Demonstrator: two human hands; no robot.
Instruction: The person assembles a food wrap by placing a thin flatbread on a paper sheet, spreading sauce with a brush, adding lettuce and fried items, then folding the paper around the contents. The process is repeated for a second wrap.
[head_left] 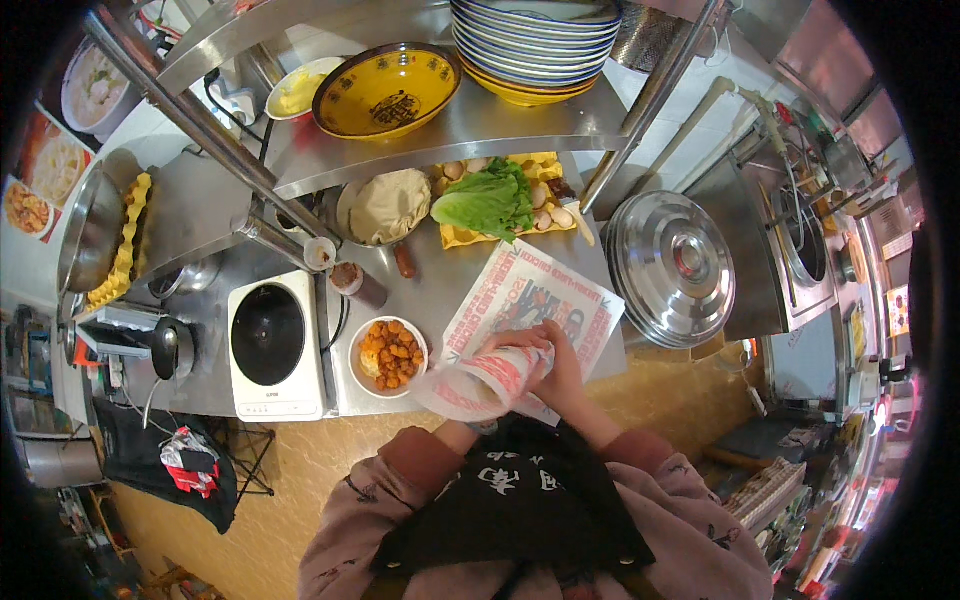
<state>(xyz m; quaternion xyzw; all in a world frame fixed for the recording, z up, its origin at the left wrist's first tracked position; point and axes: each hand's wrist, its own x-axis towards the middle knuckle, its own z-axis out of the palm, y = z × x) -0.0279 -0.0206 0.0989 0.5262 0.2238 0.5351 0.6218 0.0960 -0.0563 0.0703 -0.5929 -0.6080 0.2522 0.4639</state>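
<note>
The step in hand, as judged from the hands, is forming or closing a printed paper sleeve (492,384). The sleeve is sitting above the near edge of the steel counter (390,290), in front of the wearer's chest. Its wide end is facing toward the lower left, and that rim is blurring.

Grip state: the right hand (548,358) is closing around the sleeve's far, narrower end, with its fingers bending over the paper. The left forearm (456,435) is reaching up behind the wide end; the paper is hiding the left hand, so its opening and hold cannot be told. Whether the sleeve is containing anything is also not showing.

Adjacent items: a flat printed paper sheet (535,290) is lying on the counter beyond the hands. A white bowl of orange fried pieces (391,352) is standing to the left of the sleeve. A sauce bottle (358,284) is standing farther back, and a leafy lettuce (487,200) is resting on a yellow egg tray (460,236).

Next move, as judged: it is likely calling for steady, light pressure at the narrow end while the loose paper is being tucked, since firm squeezing could be creasing or crushing the sleeve.
</note>
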